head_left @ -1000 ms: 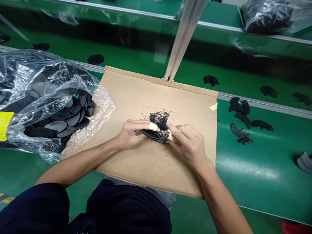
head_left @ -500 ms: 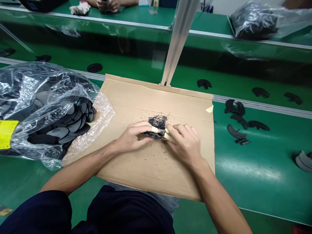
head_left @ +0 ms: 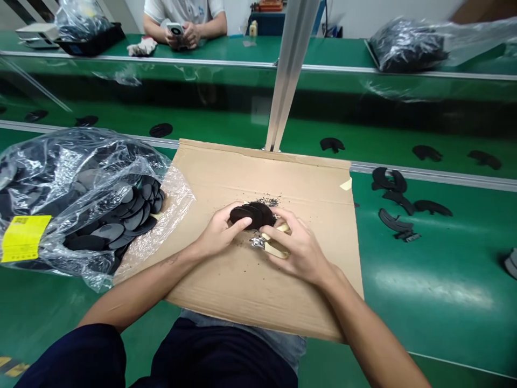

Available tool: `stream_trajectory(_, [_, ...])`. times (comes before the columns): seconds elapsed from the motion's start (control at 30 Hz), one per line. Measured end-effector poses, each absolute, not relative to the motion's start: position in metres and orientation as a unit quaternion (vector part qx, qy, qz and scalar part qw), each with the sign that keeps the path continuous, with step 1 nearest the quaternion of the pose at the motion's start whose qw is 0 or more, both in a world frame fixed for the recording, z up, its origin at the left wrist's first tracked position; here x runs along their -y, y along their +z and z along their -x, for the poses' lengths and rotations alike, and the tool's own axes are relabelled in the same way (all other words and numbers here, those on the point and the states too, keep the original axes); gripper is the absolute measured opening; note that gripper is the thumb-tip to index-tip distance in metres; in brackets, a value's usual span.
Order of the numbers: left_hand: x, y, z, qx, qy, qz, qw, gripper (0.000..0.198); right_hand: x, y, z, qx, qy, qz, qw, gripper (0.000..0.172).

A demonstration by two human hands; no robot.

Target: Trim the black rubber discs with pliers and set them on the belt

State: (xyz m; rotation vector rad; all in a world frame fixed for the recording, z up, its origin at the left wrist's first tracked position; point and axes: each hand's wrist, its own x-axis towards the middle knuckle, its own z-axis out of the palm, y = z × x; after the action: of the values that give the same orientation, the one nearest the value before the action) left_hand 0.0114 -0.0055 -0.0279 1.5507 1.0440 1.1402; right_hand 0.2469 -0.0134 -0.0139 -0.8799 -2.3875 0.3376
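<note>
Nearest, mid-frame, the right hand (head_left: 305,249) has its fingers curled round yellow-handled cutters (head_left: 276,250), their tip just below the black discs (head_left: 252,215). The left hand (head_left: 218,233) clamps those discs between thumb and fingers; a slack pinch could let them slip, I'd say. Beyond, loose black crumbs (head_left: 270,201) might scatter if the cardboard (head_left: 226,167) were knocked.

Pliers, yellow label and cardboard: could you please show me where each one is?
Pliers (head_left: 258,243), head view: on the metal nose.
Yellow label (head_left: 26,238), head view: near its middle.
Cardboard (head_left: 238,291), head view: bare lower part.
</note>
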Motion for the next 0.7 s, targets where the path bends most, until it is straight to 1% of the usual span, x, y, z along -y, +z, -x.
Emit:
stream_trajectory(0.07, [0.006, -0.029, -0.012, -0.410, 0.455, -0.611, 0.500, 0.044, 0.015, -0.017, -0.244, 0.892, 0.117, 0.331, 0.284, 0.036])
stream_trajectory(0.2, [-0.002, -0.027, -0.009, -0.396, 0.424, -0.579, 0.573, 0.069, 0.015, -0.020, -0.243, 0.887, 0.090, 0.332, 0.308, 0.031])
stream_trajectory(0.27, [-0.010, -0.022, -0.006, -0.392, 0.370, -0.597, 0.594, 0.067, 0.014, -0.019, -0.243, 0.887, 0.074, 0.330, 0.314, 0.029])
stream_trajectory(0.37, [-0.025, -0.004, 0.000, -0.375, 0.267, -0.682, 0.568, 0.050, 0.012, -0.019, -0.244, 0.887, 0.068, 0.325, 0.321, 0.028])
stream_trajectory(0.43, [-0.037, 0.014, 0.005, -0.360, 0.224, -0.750, 0.509, 0.039, 0.010, -0.020, -0.244, 0.883, 0.061, 0.328, 0.331, 0.028])
stream_trajectory(0.47, [-0.045, 0.023, 0.009, -0.359, 0.214, -0.783, 0.461, 0.033, 0.009, -0.020, -0.245, 0.878, 0.053, 0.336, 0.337, 0.027])
stream_trajectory(0.53, [-0.067, 0.041, 0.017, -0.377, 0.206, -0.840, 0.332, 0.024, 0.008, -0.020, -0.247, 0.866, 0.038, 0.361, 0.345, 0.028])
stream_trajectory(0.63, [-0.116, 0.058, 0.030, -0.453, 0.167, -0.869, 0.108, 0.020, 0.009, -0.020, -0.250, 0.852, 0.034, 0.393, 0.344, 0.029])
stream_trajectory(0.67, [-0.135, 0.060, 0.032, -0.490, 0.143, -0.858, 0.047, 0.021, 0.010, -0.020, -0.250, 0.851, 0.036, 0.398, 0.341, 0.029])
stream_trajectory(0.7, [-0.154, 0.061, 0.034, -0.522, 0.116, -0.845, 0.007, 0.024, 0.011, -0.020, -0.251, 0.851, 0.037, 0.400, 0.339, 0.029])
